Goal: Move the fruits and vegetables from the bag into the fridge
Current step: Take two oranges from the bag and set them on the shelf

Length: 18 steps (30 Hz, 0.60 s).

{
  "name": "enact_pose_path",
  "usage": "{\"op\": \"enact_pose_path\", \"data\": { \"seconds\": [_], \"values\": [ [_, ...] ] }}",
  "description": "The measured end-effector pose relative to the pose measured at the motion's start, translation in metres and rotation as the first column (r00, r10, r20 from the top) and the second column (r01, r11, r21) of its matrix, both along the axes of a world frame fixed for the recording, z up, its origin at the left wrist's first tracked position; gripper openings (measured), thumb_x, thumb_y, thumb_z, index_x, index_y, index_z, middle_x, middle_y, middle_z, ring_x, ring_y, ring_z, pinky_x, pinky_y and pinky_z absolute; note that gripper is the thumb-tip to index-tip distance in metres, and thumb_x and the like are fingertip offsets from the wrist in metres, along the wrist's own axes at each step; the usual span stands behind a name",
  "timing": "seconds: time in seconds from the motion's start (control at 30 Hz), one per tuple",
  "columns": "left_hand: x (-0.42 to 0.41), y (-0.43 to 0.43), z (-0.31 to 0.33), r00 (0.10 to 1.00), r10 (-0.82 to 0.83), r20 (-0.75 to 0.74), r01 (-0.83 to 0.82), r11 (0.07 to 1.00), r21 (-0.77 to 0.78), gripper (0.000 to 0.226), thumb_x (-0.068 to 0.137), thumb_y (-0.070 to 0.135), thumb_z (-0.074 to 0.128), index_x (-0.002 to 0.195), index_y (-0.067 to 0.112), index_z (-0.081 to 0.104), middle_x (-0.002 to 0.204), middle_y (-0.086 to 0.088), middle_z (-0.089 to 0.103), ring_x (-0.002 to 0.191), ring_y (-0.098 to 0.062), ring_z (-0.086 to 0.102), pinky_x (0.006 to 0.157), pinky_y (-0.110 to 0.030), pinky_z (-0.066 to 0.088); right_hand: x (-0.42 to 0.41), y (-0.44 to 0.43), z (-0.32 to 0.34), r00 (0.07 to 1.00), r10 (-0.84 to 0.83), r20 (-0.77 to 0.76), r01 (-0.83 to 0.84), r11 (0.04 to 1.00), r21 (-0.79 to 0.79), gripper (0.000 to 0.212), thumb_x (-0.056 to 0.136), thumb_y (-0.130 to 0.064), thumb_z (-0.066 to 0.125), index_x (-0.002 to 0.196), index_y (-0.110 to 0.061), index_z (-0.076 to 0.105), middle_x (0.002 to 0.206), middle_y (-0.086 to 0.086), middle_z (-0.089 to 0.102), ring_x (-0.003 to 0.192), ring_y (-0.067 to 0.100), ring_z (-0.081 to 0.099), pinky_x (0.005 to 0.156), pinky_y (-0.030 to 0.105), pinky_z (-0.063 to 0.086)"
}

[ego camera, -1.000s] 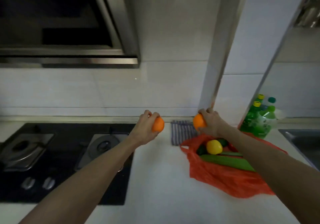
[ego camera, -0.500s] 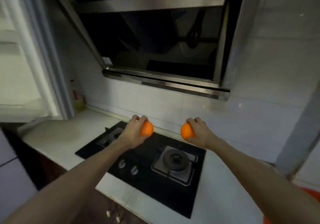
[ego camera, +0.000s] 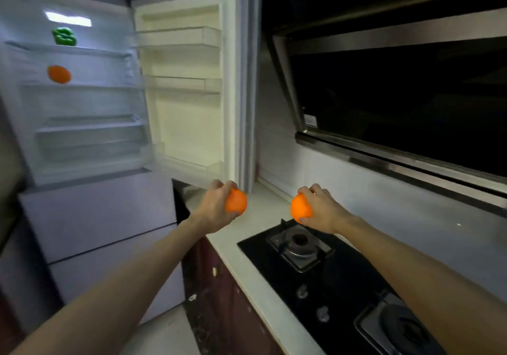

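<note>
My left hand (ego camera: 215,208) grips an orange (ego camera: 236,201) above the counter's left end. My right hand (ego camera: 322,209) grips a second orange (ego camera: 300,208) over the stove's far burner. The fridge (ego camera: 82,102) stands open at the left, its door (ego camera: 189,86) swung towards the counter. Inside, a green pepper (ego camera: 64,36) lies on the top shelf and another orange (ego camera: 59,74) on the shelf below it. The bag is out of view.
A black gas stove (ego camera: 337,278) with two burners is set in the white counter (ego camera: 255,280). A range hood (ego camera: 397,86) hangs above it on the right. Closed fridge drawers (ego camera: 98,217) sit under the open compartment. Dark cabinets (ego camera: 222,294) are below the counter.
My view has swung left from the bag and stove to the open fridge. Both hands have carried their oranges along, still held out in front of me.
</note>
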<state>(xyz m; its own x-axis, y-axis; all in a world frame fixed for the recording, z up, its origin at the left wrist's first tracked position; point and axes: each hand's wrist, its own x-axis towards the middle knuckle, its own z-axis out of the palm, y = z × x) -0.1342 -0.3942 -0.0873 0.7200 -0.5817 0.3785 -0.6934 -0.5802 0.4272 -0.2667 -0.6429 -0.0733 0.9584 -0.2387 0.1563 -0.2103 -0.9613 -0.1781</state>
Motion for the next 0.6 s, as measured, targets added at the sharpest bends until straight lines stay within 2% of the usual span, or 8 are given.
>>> {"op": "enact_pose_path", "data": {
  "seconds": [0.13,0.27,0.4,0.5,0.6],
  "values": [
    [0.044,0.053,0.008,0.99,0.139,-0.001,-0.139,0.99,-0.001,0.06,0.075,0.029,0.076,0.126,0.019,0.046,0.122,-0.013,0.043,0.109,-0.036,0.05,0.092,-0.043,0.046,0.08,0.031,0.011,0.992,0.128,0.015,-0.128,0.992,0.002,0.074,0.08,-0.033,0.071,0.142,-0.021,0.031,0.136,0.01,0.033,0.127,0.033,0.036,0.1,0.046,0.043],
    [0.085,0.096,0.018,0.966,0.26,-0.003,-0.26,0.965,-0.011,0.063,0.074,0.034,0.075,0.127,0.015,0.047,0.122,-0.016,0.044,0.11,-0.038,0.048,0.094,-0.042,0.044,0.156,0.065,0.021,0.962,0.267,0.05,-0.267,0.964,-0.015,0.072,0.079,-0.035,0.071,0.138,-0.019,0.035,0.131,0.011,0.037,0.12,0.035,0.044,0.094,0.045,0.046],
    [0.116,0.13,0.024,0.935,0.353,0.018,-0.354,0.935,0.016,0.06,0.077,0.031,0.074,0.129,0.016,0.047,0.125,-0.016,0.043,0.109,-0.036,0.049,0.093,-0.041,0.043,0.223,0.1,0.028,0.921,0.379,0.088,-0.38,0.925,-0.001,0.068,0.079,-0.034,0.071,0.136,-0.02,0.036,0.128,0.008,0.036,0.12,0.03,0.04,0.086,0.043,0.049],
    [0.136,0.156,0.027,0.898,0.439,0.037,-0.44,0.898,0.021,0.058,0.078,0.031,0.074,0.128,0.018,0.048,0.125,-0.014,0.044,0.11,-0.033,0.049,0.09,-0.037,0.043,0.264,0.125,0.028,0.889,0.449,0.091,-0.452,0.892,0.01,0.067,0.08,-0.034,0.07,0.135,-0.021,0.035,0.127,0.008,0.037,0.118,0.028,0.04,0.092,0.042,0.046],
    [0.15,0.18,0.03,0.863,0.502,0.053,-0.502,0.865,0.003,0.058,0.077,0.033,0.075,0.127,0.019,0.049,0.123,-0.012,0.046,0.109,-0.032,0.05,0.089,-0.035,0.042,0.296,0.147,0.023,0.852,0.515,0.09,-0.519,0.854,0.025,0.065,0.08,-0.034,0.069,0.134,-0.021,0.036,0.124,0.007,0.036,0.115,0.027,0.04,0.092,0.04,0.044]
  ]
}}
